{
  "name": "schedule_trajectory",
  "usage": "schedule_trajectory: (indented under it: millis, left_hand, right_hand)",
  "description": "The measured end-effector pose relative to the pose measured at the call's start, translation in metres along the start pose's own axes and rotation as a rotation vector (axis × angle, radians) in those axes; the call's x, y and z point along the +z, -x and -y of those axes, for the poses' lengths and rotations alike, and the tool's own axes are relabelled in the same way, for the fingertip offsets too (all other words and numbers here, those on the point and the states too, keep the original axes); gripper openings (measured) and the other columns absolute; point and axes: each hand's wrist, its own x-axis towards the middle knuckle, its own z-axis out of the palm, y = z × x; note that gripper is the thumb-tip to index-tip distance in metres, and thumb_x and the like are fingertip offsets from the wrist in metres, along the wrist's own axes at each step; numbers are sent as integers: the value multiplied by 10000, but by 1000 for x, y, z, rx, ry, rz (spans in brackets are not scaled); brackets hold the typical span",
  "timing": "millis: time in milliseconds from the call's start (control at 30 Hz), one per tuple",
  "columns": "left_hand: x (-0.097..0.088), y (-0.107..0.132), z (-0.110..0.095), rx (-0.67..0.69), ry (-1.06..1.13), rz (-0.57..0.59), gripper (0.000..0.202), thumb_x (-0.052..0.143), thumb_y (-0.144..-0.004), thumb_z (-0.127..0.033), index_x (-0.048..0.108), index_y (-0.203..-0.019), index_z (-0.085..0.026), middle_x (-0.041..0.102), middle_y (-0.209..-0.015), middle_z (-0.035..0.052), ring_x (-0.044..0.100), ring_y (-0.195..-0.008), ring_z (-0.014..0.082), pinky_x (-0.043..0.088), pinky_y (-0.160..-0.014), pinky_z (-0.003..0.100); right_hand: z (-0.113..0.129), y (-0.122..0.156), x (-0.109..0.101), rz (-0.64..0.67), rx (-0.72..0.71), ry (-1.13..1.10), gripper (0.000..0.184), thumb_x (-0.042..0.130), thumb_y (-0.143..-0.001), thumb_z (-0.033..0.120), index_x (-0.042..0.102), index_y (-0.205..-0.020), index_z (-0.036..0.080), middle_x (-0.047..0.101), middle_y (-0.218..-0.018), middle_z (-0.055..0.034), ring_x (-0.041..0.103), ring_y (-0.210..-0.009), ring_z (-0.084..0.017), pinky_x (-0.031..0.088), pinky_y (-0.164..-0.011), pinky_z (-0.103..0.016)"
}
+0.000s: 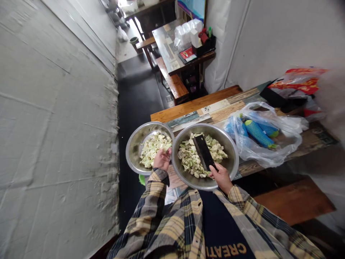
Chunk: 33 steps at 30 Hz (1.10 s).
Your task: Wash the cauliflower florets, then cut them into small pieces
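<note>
Two steel bowls stand side by side on the table's near edge, both holding cut cauliflower pieces. My left hand is closed on a cauliflower piece over the near rim of the left bowl. My right hand grips the handle of a dark cleaver, whose blade lies flat across the cauliflower in the right bowl. Both plaid sleeves reach in from below.
A clear plastic bag with blue-netted produce lies right of the bowls on the wooden table. A red and white bag sits farther right. A bench runs at lower right. Another table with containers stands beyond. A white wall fills the left.
</note>
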Motion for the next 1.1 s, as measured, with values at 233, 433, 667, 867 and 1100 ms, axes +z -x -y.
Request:
schedule_trajectory:
  millis: [233, 433, 667, 867, 1100]
  left_hand:
    - [15, -7, 18, -300, 239, -74, 153, 480, -852, -317, 547, -872, -181, 696, -923, 100, 682, -807, 166, 565, -742, 330]
    - [77, -31, 38, -48, -431, 164, 322, 648, -746, -334, 608, -1007, -150, 683, -905, 94, 663, -794, 196, 534, -756, 373]
    - [107, -54, 36, 310, -1111, 459, 799, 813, -544, -292, 529, -1290, -249, 360, -1490, 130, 286, -1355, 383, 257, -1080, 516]
    - [120, -60, 37, 288, -1300, 519, 789, 751, -568, -198, 504, -1316, -261, 525, -1288, 168, 460, -1204, 382, 330, -984, 528]
    - [107, -46, 48, 0, -699, 438, 329, 656, -661, -222, 616, -984, -171, 651, -806, 35, 616, -741, 184, 491, -703, 319]
  right_hand:
    - [-6, 1, -8, -31, 14, -19, 464, 510, -811, 577, 669, -912, 153, 655, -664, -41, 630, -542, -191, 501, -473, -279]
    - [-10, 0, -15, -96, 59, -12, 492, 503, -809, 580, 667, -948, 137, 628, -573, -21, 623, -510, -192, 483, -461, -270]
    - [-14, -3, -24, -172, 102, -40, 522, 501, -818, 566, 644, -1049, 120, 644, -596, -31, 634, -531, -200, 502, -484, -281]
    - [-14, -7, -26, -188, 101, -1, 475, 497, -826, 544, 659, -996, 131, 641, -595, -28, 623, -514, -185, 488, -490, -270]
    - [-11, -11, -22, -130, 88, -15, 441, 494, -838, 517, 660, -974, 131, 605, -578, -12, 614, -518, -171, 467, -485, -249]
